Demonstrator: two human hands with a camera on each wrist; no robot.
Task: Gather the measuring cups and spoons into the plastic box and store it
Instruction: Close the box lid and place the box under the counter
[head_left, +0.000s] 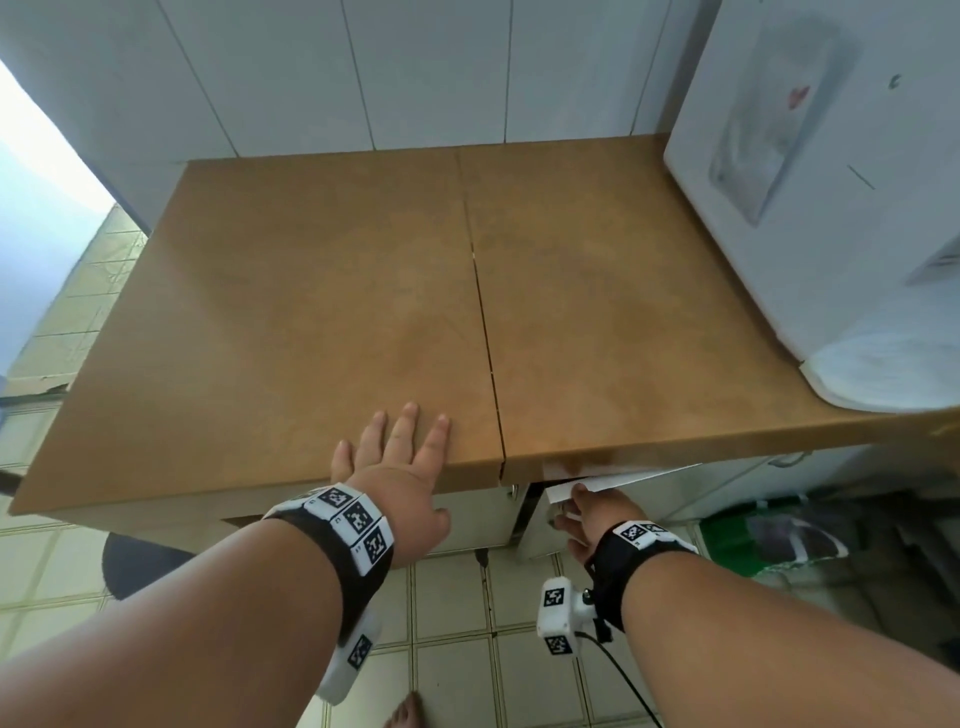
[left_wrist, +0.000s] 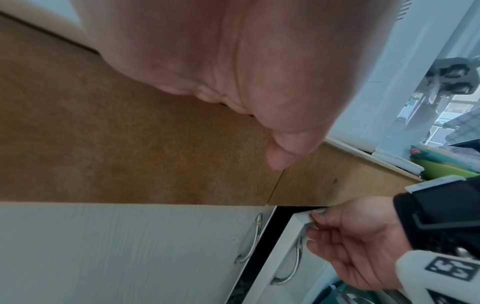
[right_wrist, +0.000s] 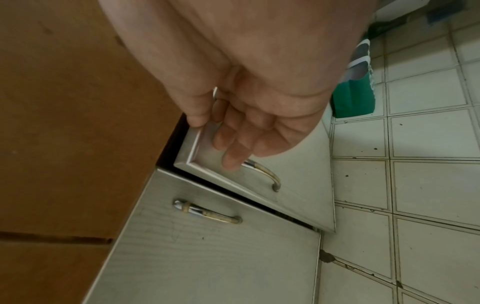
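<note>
Right hand (head_left: 587, 512): at 5 o'clock, below the bench edge; the top corner of a white cabinet door (right_wrist: 298, 185) is pinched between thumb and fingers.
Cabinet door: held ajar, a dark gap shown at its edge.
Left hand (head_left: 402, 467): at 6 o'clock; laid flat, fingers straight, on the brown bench (head_left: 311, 291).
Plastic box, cups, spoons: seen in no view.
White appliance (head_left: 831, 182): at 2 o'clock on the bench.
</note>
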